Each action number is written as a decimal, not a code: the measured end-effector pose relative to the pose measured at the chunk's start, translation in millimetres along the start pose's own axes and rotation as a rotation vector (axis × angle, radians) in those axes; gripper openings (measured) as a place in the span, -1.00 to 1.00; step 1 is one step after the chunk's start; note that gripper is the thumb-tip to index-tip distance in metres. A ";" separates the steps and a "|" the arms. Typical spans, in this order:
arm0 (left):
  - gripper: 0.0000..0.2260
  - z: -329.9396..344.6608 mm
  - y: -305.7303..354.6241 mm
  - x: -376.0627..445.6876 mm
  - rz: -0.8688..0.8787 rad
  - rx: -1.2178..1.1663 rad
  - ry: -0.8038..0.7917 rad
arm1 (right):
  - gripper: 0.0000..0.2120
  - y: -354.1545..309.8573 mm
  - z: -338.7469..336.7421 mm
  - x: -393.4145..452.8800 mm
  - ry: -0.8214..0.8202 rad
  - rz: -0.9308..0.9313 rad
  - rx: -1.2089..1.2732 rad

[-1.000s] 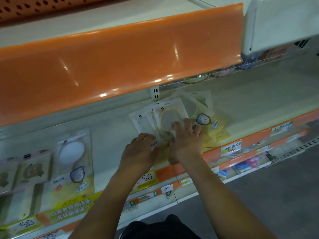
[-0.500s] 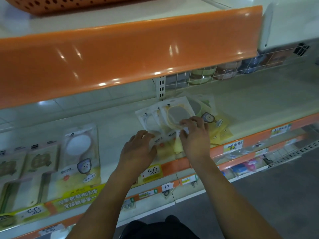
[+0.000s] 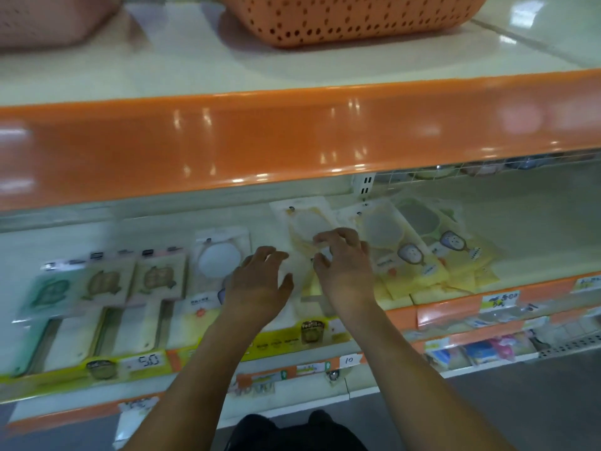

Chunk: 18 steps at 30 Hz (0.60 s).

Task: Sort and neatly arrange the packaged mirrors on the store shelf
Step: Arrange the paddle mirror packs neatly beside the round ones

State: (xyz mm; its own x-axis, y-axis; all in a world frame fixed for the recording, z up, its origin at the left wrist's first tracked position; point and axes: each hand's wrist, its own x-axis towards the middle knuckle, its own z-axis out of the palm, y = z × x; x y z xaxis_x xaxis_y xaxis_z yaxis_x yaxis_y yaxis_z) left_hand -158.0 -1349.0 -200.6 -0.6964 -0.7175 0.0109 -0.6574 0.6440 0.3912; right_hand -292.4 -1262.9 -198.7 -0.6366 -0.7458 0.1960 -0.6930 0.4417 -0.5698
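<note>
On shelf (image 3: 520, 222), blurred mirror pack (image 3: 309, 222) pinched by right hand (image 3: 344, 271); left hand (image 3: 260, 281) loose, partly covering packs

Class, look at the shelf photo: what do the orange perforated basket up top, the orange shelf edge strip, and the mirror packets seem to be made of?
Orange perforated basket: likely moulded plastic, matt, with evenly spaced holes. Orange shelf edge strip: glossy plastic or painted metal, since it shows sharp light reflections; which one cannot be told. Yellow-and-clear mirror packets: probably thin clear film over printed card, as the round mirror shows through; blur leaves this open.
</note>
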 end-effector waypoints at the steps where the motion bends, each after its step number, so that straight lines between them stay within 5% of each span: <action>1: -0.63 -3.7 -7.5 -2.5 -0.014 0.003 0.006 | -0.73 -8.2 4.0 0.6 -0.021 0.000 0.001; 18: -0.63 -31.7 -76.1 -32.7 -0.093 -0.058 0.030 | -0.69 -54.1 64.5 -12.8 -0.167 0.104 -0.122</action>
State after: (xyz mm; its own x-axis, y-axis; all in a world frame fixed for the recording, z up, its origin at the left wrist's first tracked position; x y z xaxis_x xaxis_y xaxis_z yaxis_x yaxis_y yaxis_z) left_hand -76.1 -1382.9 -201.6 -0.6232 -0.7820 -0.0007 -0.7009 0.5582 0.4441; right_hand -224.9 -1309.4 -221.9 -0.6490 -0.7608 0.0010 -0.6687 0.5698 -0.4776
